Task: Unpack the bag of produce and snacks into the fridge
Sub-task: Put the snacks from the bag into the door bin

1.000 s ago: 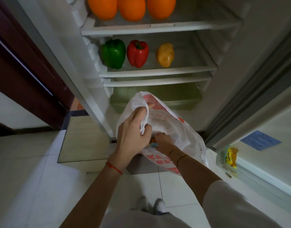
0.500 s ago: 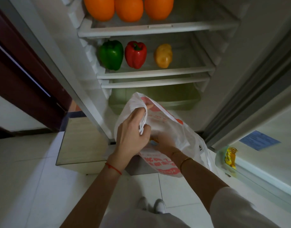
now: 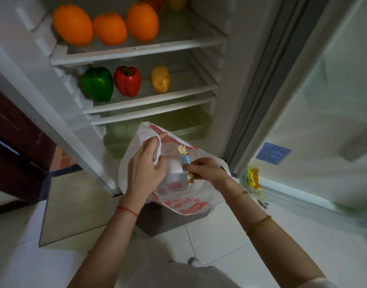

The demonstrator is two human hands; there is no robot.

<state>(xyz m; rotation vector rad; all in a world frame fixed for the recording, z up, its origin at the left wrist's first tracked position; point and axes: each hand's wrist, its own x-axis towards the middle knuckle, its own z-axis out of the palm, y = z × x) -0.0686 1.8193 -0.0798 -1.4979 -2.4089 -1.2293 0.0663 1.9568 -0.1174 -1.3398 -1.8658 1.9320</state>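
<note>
- Right hand [image 3: 207, 169]: pinching a wrapped snack [image 3: 185, 163] at its middle, just above the bag's mouth; blue wrapper, gold twisted ends, held nearly upright with a slight tilt.
- Left hand [image 3: 145, 163]: fingers curled round the rim of the bag [image 3: 178, 196], gripping it up and open; thumb side toward the snack, the two hands close but apart.
- Bag: white plastic with red print, hanging in front of the fridge's lower edge, above pale floor tiles [image 3: 230, 235]; contents hidden, cannot tell what else sits inside.
- Wrists: red string [image 3: 127, 210] on the left, thin gold-coloured bracelets [image 3: 258, 225] on the right forearm.
- Down at the bottom edge: light clothing and the tip of a shoe [image 3: 194, 261].
- To the right, low on the open fridge door [image 3: 334, 121]: a yellow packet [image 3: 252, 178] standing in the bottom door bin; a blue label [image 3: 273, 153] stuck on the door's inner face above it.
- Behind the bag: a greenish, see-through drawer [image 3: 190, 123] at the fridge's bottom, partly covered by the bag.
- Next shelf up: green pepper [image 3: 97, 83], red pepper [image 3: 127, 80] just beside it, and a yellow-orange piece of produce [image 3: 160, 78] a little apart to the right.
- Shelf above that: three oranges [image 3: 110, 28] in a row at the left, close together.
- Farthest, at the top edge: bits of a red and a yellow item, too cropped to tell.
- Left of the fridge: dark reddish-brown woodwork [image 3: 16, 142].
</note>
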